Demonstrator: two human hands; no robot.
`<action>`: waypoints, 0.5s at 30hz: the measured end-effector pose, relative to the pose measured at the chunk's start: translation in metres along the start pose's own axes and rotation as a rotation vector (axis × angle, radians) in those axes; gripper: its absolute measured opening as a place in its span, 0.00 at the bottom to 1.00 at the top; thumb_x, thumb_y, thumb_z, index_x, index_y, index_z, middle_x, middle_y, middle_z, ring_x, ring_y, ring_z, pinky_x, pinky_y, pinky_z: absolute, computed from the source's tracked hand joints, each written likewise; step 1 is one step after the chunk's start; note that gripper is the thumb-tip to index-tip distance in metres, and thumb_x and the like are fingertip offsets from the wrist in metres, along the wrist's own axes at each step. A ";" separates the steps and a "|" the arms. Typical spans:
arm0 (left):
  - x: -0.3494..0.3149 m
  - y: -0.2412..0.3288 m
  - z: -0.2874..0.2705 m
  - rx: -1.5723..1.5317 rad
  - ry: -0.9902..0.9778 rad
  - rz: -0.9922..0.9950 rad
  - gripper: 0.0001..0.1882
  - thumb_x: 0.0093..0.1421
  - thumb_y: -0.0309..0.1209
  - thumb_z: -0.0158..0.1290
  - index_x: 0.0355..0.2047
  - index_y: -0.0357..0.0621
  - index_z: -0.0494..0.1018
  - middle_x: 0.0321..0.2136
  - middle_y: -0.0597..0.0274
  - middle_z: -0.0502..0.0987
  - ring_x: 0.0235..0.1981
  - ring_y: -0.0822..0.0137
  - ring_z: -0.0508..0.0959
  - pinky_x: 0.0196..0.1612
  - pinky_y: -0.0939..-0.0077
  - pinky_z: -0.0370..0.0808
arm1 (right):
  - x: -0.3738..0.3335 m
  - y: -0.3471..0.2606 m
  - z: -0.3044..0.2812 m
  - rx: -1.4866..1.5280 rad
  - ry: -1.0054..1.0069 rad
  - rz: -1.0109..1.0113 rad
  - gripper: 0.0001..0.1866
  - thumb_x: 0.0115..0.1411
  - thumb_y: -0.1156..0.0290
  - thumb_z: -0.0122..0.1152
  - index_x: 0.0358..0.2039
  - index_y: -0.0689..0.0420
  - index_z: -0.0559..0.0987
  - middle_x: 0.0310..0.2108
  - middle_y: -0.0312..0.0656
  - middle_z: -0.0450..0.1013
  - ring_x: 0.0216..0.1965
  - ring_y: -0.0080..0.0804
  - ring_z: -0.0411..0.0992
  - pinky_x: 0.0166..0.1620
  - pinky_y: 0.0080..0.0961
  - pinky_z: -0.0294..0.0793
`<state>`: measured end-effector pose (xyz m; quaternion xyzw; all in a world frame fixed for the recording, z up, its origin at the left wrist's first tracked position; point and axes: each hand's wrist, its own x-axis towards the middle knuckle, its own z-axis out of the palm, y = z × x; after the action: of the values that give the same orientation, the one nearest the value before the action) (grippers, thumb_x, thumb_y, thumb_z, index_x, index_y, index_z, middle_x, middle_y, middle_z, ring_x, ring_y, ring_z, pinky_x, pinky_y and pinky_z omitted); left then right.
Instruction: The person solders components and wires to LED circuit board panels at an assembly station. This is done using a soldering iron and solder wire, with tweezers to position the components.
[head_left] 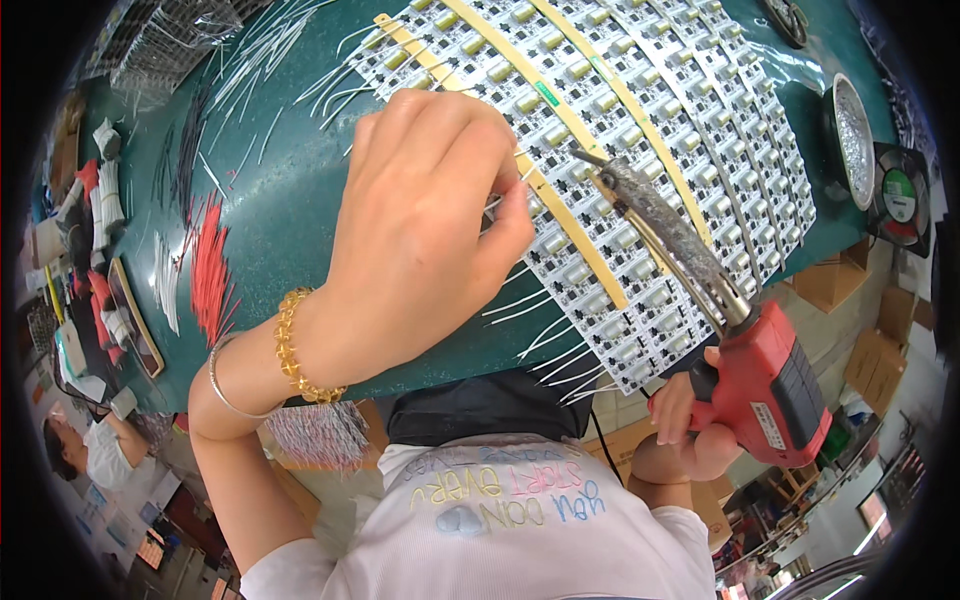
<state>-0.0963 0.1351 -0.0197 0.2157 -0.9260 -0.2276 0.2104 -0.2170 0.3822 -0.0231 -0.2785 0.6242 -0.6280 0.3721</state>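
Note:
A large panel of white circuit boards (pixel 640 338), set with small black and pale yellow parts, lies on the green table, with yellow strips (pixel 575 232) across it. Several white wires (pixel 515 302) stick out from its near left edge. My left hand (pixel 425 215) is over that edge, thumb and forefinger pinched on a thin white wire (pixel 528 174). My right hand (pixel 690 428) is wrapped round the handle of a red soldering gun (pixel 768 385). The gun's dark tip (pixel 590 157) is above the panel, right of my left fingers; whether it touches is unclear.
Loose white wires (pixel 260 62) and a bunch of red wires (pixel 210 268) lie on the green table (pixel 290 215) at left. A metal bowl (pixel 853 140) and a round black fan (pixel 900 195) are at right. Cardboard boxes (pixel 875 375) stand below. Another person (pixel 110 440) is far left.

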 end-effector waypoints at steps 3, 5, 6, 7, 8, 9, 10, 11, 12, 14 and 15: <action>0.000 -0.002 0.002 -0.011 0.006 -0.018 0.08 0.42 0.18 0.55 0.20 0.40 0.66 0.31 0.59 0.71 0.34 0.58 0.69 0.39 0.70 0.65 | -0.002 0.003 -0.005 -0.176 -0.033 -0.001 0.45 0.52 0.39 0.50 0.54 0.69 0.56 0.09 0.31 0.61 0.10 0.21 0.60 0.18 0.18 0.62; 0.001 -0.002 0.002 -0.021 0.009 -0.001 0.09 0.42 0.18 0.55 0.20 0.39 0.65 0.31 0.59 0.71 0.34 0.59 0.69 0.39 0.70 0.65 | -0.001 0.002 -0.002 -0.107 -0.039 0.032 0.44 0.51 0.39 0.50 0.52 0.69 0.58 0.09 0.31 0.61 0.10 0.22 0.60 0.18 0.18 0.62; 0.002 -0.002 0.002 -0.023 0.010 -0.003 0.09 0.42 0.18 0.55 0.20 0.39 0.65 0.31 0.59 0.71 0.34 0.59 0.69 0.39 0.70 0.65 | -0.002 0.003 -0.002 -0.148 -0.014 0.017 0.43 0.51 0.39 0.51 0.50 0.68 0.59 0.09 0.31 0.61 0.10 0.22 0.60 0.18 0.18 0.61; 0.002 -0.002 0.003 -0.026 0.009 -0.005 0.09 0.41 0.18 0.55 0.20 0.39 0.65 0.31 0.59 0.71 0.34 0.59 0.68 0.39 0.71 0.65 | -0.003 0.004 -0.002 -0.188 0.010 0.002 0.42 0.50 0.39 0.51 0.48 0.67 0.60 0.09 0.31 0.61 0.10 0.22 0.61 0.18 0.18 0.61; 0.001 -0.003 0.003 -0.029 0.008 -0.007 0.09 0.41 0.18 0.55 0.20 0.39 0.65 0.31 0.59 0.71 0.34 0.59 0.68 0.39 0.71 0.65 | 0.000 0.003 -0.001 -0.189 0.007 0.004 0.42 0.50 0.39 0.51 0.48 0.67 0.60 0.09 0.31 0.61 0.10 0.22 0.61 0.18 0.18 0.61; 0.001 -0.003 0.003 -0.029 0.009 -0.011 0.09 0.41 0.18 0.55 0.20 0.39 0.65 0.31 0.59 0.71 0.34 0.59 0.68 0.39 0.71 0.65 | 0.004 0.000 0.002 -0.147 -0.010 0.016 0.41 0.50 0.39 0.52 0.47 0.67 0.60 0.08 0.31 0.61 0.10 0.22 0.61 0.18 0.18 0.61; 0.001 -0.003 0.003 -0.029 0.006 -0.012 0.09 0.41 0.18 0.55 0.19 0.40 0.65 0.31 0.60 0.71 0.34 0.59 0.68 0.39 0.71 0.65 | 0.006 -0.002 0.004 -0.106 -0.026 0.028 0.40 0.50 0.39 0.52 0.46 0.66 0.60 0.08 0.31 0.61 0.10 0.22 0.61 0.18 0.18 0.62; 0.001 -0.004 0.003 -0.028 0.004 -0.012 0.09 0.41 0.17 0.55 0.19 0.40 0.65 0.31 0.60 0.71 0.34 0.59 0.68 0.39 0.71 0.65 | 0.006 -0.004 0.007 -0.109 -0.029 0.030 0.40 0.50 0.39 0.52 0.46 0.66 0.60 0.08 0.31 0.61 0.10 0.22 0.61 0.18 0.18 0.62; 0.000 -0.004 0.003 -0.030 0.006 -0.016 0.09 0.41 0.17 0.55 0.19 0.40 0.65 0.31 0.60 0.71 0.34 0.59 0.68 0.39 0.71 0.65 | 0.006 -0.005 0.009 -0.113 0.027 0.043 0.38 0.49 0.39 0.53 0.41 0.65 0.63 0.08 0.31 0.62 0.10 0.22 0.62 0.18 0.18 0.62; 0.002 -0.004 0.005 -0.036 0.016 -0.008 0.09 0.41 0.18 0.55 0.19 0.40 0.65 0.31 0.60 0.71 0.34 0.59 0.68 0.39 0.70 0.65 | 0.006 -0.008 0.010 -0.123 0.089 0.057 0.36 0.49 0.39 0.53 0.36 0.64 0.66 0.08 0.32 0.62 0.10 0.22 0.62 0.18 0.18 0.62; 0.003 -0.003 0.006 -0.041 0.017 -0.007 0.09 0.41 0.18 0.55 0.19 0.40 0.65 0.31 0.60 0.71 0.34 0.59 0.68 0.39 0.70 0.65 | 0.006 -0.010 0.009 -0.130 0.067 0.094 0.33 0.49 0.39 0.53 0.30 0.62 0.67 0.09 0.32 0.62 0.10 0.23 0.62 0.18 0.18 0.62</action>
<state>-0.1005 0.1330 -0.0249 0.2165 -0.9185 -0.2456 0.2216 -0.2145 0.3714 -0.0136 -0.2515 0.6880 -0.5770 0.3612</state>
